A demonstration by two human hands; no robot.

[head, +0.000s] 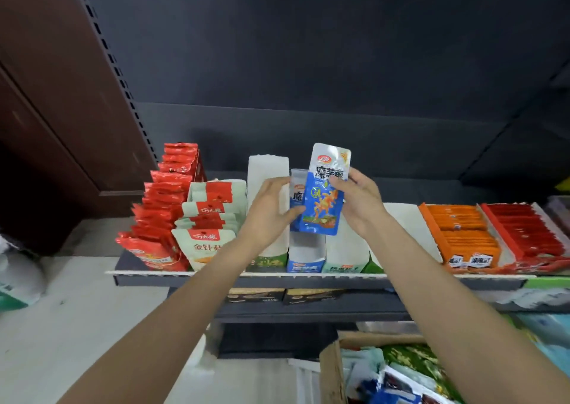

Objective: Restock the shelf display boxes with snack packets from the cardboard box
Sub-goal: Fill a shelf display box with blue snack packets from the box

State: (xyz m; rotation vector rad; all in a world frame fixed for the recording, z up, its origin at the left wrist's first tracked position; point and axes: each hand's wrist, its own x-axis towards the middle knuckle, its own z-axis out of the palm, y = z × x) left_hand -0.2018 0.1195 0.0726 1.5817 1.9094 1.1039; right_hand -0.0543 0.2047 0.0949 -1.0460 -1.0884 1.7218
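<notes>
— Holding two, are they?
— Yes. The right hand (359, 201) pinches the front blue packet (324, 198) by its edge; the left hand (270, 209) grips a second blue packet (296, 197) behind it, both above the open blue display box (305, 257) on the shelf (142, 275).
— Handling?
— Light, thin, glossy foil-like film (slippery, I'd judge), bendy in the middle. Take the stiffer sealed edges.
— More stock?
— In the cardboard box (330, 369) below, though it's blurred.
</notes>
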